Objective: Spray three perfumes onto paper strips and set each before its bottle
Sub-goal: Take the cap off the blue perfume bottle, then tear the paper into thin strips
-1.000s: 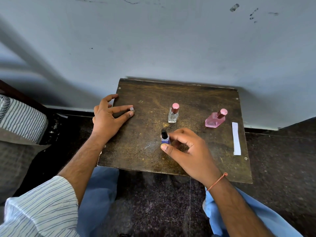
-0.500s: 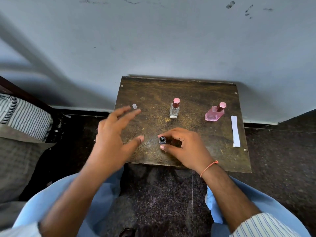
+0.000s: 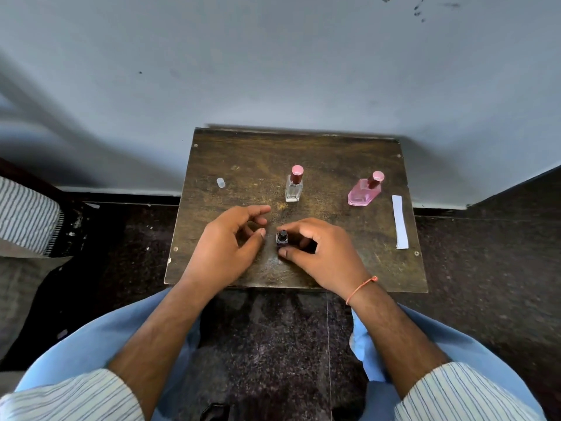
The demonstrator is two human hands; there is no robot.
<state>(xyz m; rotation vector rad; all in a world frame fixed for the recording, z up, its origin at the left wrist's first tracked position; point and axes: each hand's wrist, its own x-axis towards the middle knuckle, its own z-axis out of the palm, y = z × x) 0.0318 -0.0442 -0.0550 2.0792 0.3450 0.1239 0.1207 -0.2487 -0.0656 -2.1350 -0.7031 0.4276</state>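
Note:
A small dark blue perfume bottle (image 3: 282,237) with a bare black nozzle stands near the front middle of the wooden table (image 3: 334,153). My right hand (image 3: 318,253) grips it with thumb and fingers. Just left of the bottle, my left hand (image 3: 230,247) hovers with its fingers apart, holding nothing. The bottle's clear cap (image 3: 220,182) lies at the table's far left. A clear bottle with a pink cap (image 3: 294,185) stands behind my hands. A pink bottle (image 3: 364,191) stands to the right. A white paper strip (image 3: 399,221) lies near the right edge.
The table is small and pushed against a grey wall (image 3: 273,71). Dark stone floor surrounds it. A striped cloth (image 3: 27,217) lies at the left. My knees in blue trousers sit under the table's front edge.
My left hand left the clear cap at the far left and came in beside the blue bottle. My right hand stayed on the bottle. The view tilted to look more steeply down.

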